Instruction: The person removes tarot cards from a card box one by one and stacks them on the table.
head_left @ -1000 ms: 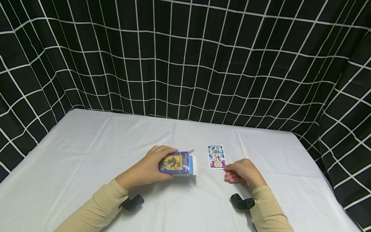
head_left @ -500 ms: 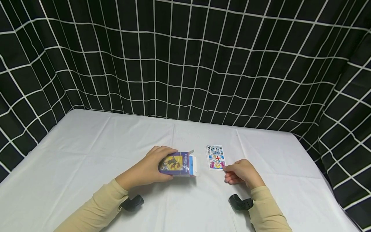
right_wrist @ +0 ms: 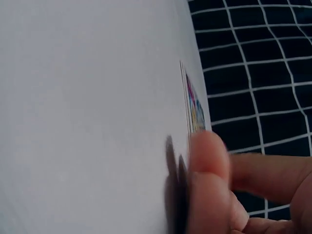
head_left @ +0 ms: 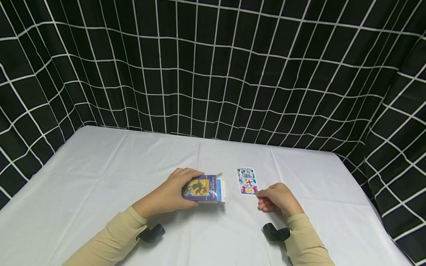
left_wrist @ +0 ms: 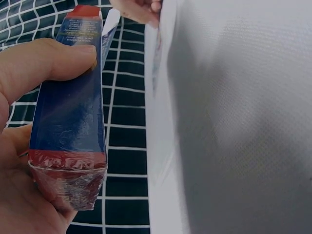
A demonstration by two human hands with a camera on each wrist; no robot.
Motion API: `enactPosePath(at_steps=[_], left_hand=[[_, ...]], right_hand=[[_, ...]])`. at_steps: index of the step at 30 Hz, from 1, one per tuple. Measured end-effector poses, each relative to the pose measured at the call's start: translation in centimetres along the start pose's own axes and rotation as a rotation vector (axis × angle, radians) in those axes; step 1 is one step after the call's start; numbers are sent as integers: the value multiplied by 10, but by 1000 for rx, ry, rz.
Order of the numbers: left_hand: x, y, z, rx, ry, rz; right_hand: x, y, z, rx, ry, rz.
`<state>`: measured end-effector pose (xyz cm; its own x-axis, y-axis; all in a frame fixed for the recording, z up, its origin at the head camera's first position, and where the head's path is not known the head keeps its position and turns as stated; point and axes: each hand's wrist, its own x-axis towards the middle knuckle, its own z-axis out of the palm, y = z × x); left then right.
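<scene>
My left hand [head_left: 171, 190] grips a purple tarot card box [head_left: 201, 187] between thumb and fingers. The box's flap end faces right and its flaps stand open, with something blue in the opening. In the left wrist view, a blue side of the box [left_wrist: 70, 114] and its clear-wrapped red end are visible. Right of the box lie colourful tarot cards [head_left: 247, 180], face up, thin edges showing in the right wrist view. The thumb and fingers of my right hand [head_left: 277, 199] pinch their lower right corner. How many cards are there, I cannot tell.
A white cloth [head_left: 133, 159] with fold creases covers the table. Black curtains with a white grid [head_left: 213, 74] hang behind it and at both sides. A black wrist device [head_left: 277, 232] sits at each forearm.
The tarot cards have slid slightly left and toward me, with my right hand shifting a little left too. My left hand and the box stay practically in place.
</scene>
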<state>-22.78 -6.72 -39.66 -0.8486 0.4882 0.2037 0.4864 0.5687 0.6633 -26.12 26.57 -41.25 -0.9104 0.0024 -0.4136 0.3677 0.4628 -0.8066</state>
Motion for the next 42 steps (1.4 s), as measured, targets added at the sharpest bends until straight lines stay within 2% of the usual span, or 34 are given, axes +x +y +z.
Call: enactPosePath(at_steps=[5, 7, 10, 14, 21, 25, 32, 42], left_hand=[[1, 0, 0, -9, 6, -4], [2, 0, 0, -11, 8, -4], [1, 0, 0, -14, 9, -4], [0, -1, 2, -23, 4, -8], [0, -1, 2, -27, 7, -9], [0, -1, 2, -22, 6, -4], [0, 0, 2, -22, 5, -2], [0, 2, 0, -5, 3, 6]], right_hand=[[1, -7, -11, -112, 154, -58], [3, -14, -13, -185, 186, -81], [12, -28, -10, -323, 184, -91], [30, -44, 0, -485, 149, -55], [48, -60, 21, -540, 153, 37], [50, -65, 28, -561, 187, 39], [51, -71, 37, -678, 251, 41], [51, -73, 37, -675, 259, 68]])
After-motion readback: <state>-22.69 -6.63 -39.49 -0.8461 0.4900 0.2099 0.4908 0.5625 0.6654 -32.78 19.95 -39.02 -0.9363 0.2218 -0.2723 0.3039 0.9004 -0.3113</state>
